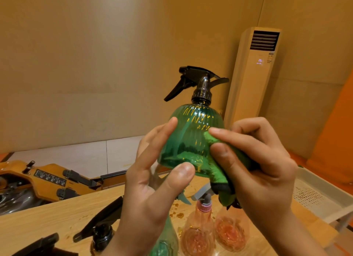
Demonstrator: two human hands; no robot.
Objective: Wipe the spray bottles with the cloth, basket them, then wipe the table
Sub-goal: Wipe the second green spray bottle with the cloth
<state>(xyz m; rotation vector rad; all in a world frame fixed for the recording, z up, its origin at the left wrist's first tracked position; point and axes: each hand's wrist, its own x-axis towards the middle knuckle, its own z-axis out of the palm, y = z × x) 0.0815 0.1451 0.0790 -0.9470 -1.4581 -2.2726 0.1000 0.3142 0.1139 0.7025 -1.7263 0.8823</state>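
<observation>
Head view, nearest first: pink spray bottles stand on the wooden counter; above them the left hand grips the green spray bottle by its base, lifted clear of the counter; the right hand clutches the green cloth against its side; the white basket sits to the right; an air conditioner stands by the wall.

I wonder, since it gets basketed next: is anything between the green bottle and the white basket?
Only the right hand, holding the cloth against the green bottle on the side toward the white basket, whose visible part holds nothing.
</observation>
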